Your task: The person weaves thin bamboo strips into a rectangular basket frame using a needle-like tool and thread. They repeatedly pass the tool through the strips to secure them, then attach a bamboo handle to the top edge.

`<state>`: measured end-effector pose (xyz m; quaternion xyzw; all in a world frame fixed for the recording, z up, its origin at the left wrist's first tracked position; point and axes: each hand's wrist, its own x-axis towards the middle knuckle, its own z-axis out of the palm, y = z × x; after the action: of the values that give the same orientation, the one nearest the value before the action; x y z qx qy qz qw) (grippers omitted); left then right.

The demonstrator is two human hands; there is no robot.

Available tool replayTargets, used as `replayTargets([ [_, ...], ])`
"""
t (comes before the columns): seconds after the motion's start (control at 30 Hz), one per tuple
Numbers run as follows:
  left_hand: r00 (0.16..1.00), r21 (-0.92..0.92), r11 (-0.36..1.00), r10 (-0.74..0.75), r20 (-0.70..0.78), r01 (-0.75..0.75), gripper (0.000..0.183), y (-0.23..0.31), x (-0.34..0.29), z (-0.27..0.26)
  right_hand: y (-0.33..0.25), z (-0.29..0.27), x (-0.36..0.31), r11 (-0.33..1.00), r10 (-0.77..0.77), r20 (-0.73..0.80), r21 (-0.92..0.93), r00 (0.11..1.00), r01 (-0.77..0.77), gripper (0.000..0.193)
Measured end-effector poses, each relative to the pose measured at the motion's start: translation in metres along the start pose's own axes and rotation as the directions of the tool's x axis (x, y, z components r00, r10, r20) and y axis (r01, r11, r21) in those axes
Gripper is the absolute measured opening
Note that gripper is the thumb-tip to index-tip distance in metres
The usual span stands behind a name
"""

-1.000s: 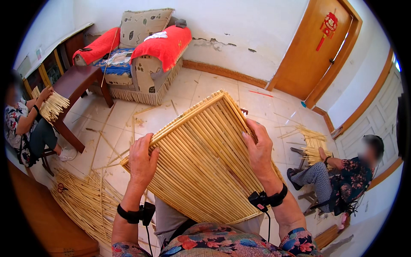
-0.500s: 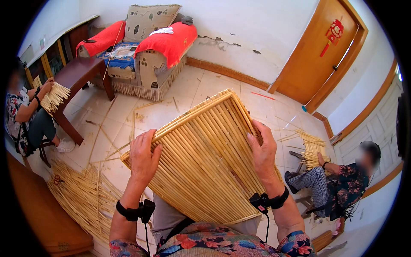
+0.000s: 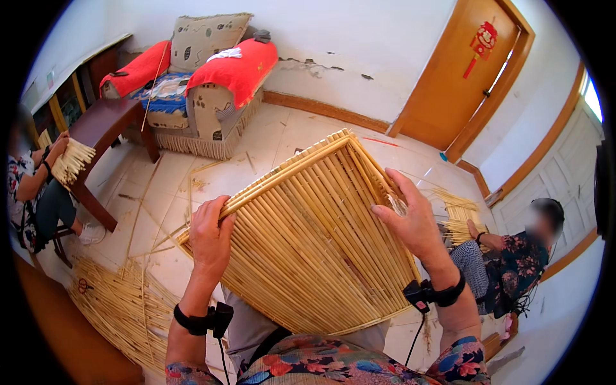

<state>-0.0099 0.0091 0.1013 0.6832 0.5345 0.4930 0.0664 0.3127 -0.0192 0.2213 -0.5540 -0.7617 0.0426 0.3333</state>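
A four-sided panel of golden plant stalks (image 3: pixel 308 237), with bundled stalks along its edges, leans across my lap with one corner pointing away from me. My left hand (image 3: pixel 210 234) is closed on its left rim, thumb over the top face and fingers over the edge. My right hand (image 3: pixel 417 215) is at the right rim, its thumb on the face side and its index finger spread wide along the outside. Its other fingers are partly hidden. Black straps with small boxes circle both my wrists.
Loose stalks (image 3: pixel 122 308) and scissors (image 3: pixel 83 286) lie on the floor at left. One person (image 3: pixel 38 173) at left and another (image 3: pixel 513 256) at right sit holding stalk bundles. Beyond are a dark red table (image 3: pixel 106 125), an armchair (image 3: pixel 212 115) and a wooden door (image 3: pixel 449 77).
My right hand has shifted outward along the right rim, its thumb and index finger spreading wider. The left hand keeps its hold, and the view has turned slightly right.
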Motion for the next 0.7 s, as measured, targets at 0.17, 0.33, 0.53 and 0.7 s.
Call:
replayTargets([
  [0.17,0.998,-0.063,0.997,0.050,-0.024,-0.051,0.030,0.016,0.011,0.006,-0.010,-0.048,0.000,0.921,-0.051,0.029,-0.385,0.998,0.058,0.069],
  [0.33,0.990,-0.068,0.988,0.140,-0.010,-0.140,0.032,0.036,0.021,0.001,-0.031,-0.070,-0.002,0.921,-0.130,0.089,-0.359,0.987,0.154,0.072],
  [0.53,0.993,-0.070,0.991,0.111,-0.038,-0.113,0.029,0.046,0.027,0.003,-0.039,-0.112,0.010,0.968,0.029,0.147,-0.253,0.989,0.009,0.070],
  [0.7,0.976,-0.076,0.974,0.210,-0.052,-0.213,0.030,0.069,0.037,0.005,-0.050,-0.112,0.041,0.806,-0.320,0.144,-0.478,0.936,0.349,0.064],
])
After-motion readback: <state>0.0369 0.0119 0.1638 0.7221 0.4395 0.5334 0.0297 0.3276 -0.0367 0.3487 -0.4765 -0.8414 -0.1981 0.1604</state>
